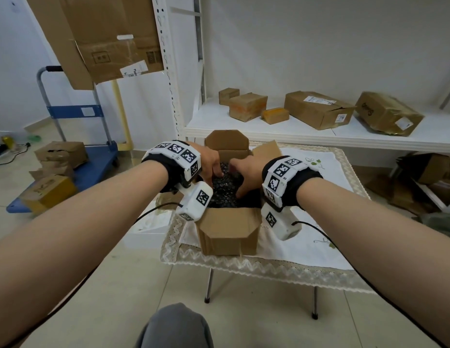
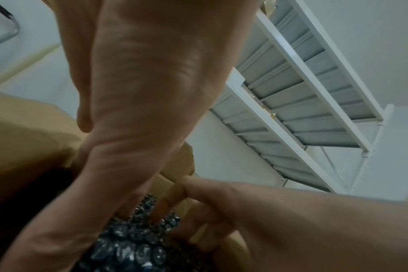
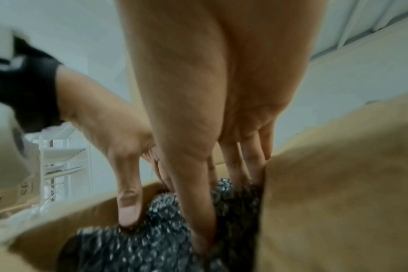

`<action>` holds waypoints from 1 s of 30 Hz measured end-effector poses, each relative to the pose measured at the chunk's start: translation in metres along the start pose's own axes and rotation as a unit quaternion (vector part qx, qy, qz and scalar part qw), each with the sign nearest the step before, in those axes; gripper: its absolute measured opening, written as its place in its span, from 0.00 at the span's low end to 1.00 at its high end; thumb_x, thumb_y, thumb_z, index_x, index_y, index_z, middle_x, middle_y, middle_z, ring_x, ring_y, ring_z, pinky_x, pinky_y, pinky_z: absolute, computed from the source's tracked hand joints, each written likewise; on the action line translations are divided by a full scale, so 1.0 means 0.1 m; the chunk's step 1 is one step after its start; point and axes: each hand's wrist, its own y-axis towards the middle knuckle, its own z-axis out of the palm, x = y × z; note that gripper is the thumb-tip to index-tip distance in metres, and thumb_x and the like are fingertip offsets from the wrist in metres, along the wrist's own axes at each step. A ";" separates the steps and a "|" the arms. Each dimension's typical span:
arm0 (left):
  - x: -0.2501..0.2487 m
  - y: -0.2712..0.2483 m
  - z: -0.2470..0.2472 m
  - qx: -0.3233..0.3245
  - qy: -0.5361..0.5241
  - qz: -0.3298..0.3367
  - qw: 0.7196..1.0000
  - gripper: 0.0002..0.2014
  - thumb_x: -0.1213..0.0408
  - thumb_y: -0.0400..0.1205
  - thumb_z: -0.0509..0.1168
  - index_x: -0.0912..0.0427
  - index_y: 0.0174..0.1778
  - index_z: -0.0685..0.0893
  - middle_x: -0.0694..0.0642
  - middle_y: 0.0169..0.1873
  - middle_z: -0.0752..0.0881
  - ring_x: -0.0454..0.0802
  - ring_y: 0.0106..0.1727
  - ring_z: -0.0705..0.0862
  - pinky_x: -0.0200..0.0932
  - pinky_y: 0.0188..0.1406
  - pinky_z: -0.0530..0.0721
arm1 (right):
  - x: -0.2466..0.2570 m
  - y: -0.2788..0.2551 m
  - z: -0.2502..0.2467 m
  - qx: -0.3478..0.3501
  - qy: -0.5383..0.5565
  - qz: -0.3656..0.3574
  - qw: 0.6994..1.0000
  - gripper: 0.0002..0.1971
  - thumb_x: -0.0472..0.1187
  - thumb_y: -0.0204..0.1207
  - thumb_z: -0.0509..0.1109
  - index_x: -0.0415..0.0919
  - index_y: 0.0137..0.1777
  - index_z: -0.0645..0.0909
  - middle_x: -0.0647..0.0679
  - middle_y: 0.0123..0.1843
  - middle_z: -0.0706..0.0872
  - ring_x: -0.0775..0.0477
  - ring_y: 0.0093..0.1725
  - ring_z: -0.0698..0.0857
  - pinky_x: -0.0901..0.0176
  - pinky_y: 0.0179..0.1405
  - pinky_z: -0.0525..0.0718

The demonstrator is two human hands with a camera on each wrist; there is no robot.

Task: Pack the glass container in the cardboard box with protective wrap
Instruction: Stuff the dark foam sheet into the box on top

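An open cardboard box (image 1: pixel 229 229) stands on a small cloth-covered table (image 1: pixel 307 249). Inside it lies a bundle of dark bubble wrap (image 1: pixel 222 190); no glass shows through it. My left hand (image 1: pixel 210 163) reaches in from the left, its fingers and thumb pressing the top of the wrap (image 3: pixel 151 239). My right hand (image 1: pixel 244 172) reaches in from the right, with straight fingers (image 3: pixel 249 165) sliding down between the wrap and the box wall (image 3: pixel 338 184) and its thumb pushed into the wrap. The left wrist view shows the wrap (image 2: pixel 133 246) under both hands.
The box flaps stand up at the back and right. A white shelf (image 1: pixel 294 133) behind the table holds several cardboard boxes. At the left a blue cart (image 1: pixel 93 159) carries more boxes. My knee (image 1: pixel 173 327) is near the table's front edge.
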 end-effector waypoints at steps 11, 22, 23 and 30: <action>0.11 -0.06 0.05 -0.020 -0.043 0.028 0.998 0.18 0.57 0.74 0.78 0.46 0.61 0.90 0.47 0.53 0.92 0.45 0.51 0.85 0.45 0.61 0.82 | 0.33 -0.01 0.01 0.082 -0.117 0.010 0.990 0.26 0.50 0.74 0.76 0.49 0.72 0.78 0.48 0.67 0.84 0.37 0.61 0.84 0.42 0.59 0.84; -0.02 0.22 -0.18 -0.092 -0.019 -0.001 0.996 0.19 0.53 0.80 0.71 0.49 0.67 0.83 0.49 0.55 0.86 0.48 0.50 0.81 0.41 0.51 0.77 | 0.16 -0.30 -0.24 0.077 0.088 -0.030 0.993 0.20 0.47 0.78 0.73 0.41 0.67 0.78 0.42 0.55 0.88 0.52 0.33 0.82 0.62 0.33 0.87; -0.06 0.25 -0.19 -0.074 -0.019 0.002 0.997 0.19 0.55 0.82 0.69 0.50 0.70 0.80 0.50 0.58 0.84 0.50 0.55 0.81 0.42 0.53 0.77 | 0.16 -0.26 -0.24 0.103 0.108 -0.042 0.988 0.21 0.45 0.81 0.70 0.41 0.72 0.75 0.41 0.58 0.88 0.55 0.33 0.81 0.68 0.26 0.84; 0.01 0.29 -0.25 0.013 -0.137 0.031 0.990 0.13 0.55 0.86 0.65 0.51 0.65 0.80 0.52 0.59 0.82 0.48 0.60 0.78 0.36 0.47 0.78 | 0.29 -0.13 -0.12 0.166 0.053 -0.103 0.979 0.26 0.45 0.87 0.60 0.53 0.84 0.62 0.52 0.85 0.63 0.47 0.83 0.62 0.57 0.77 0.60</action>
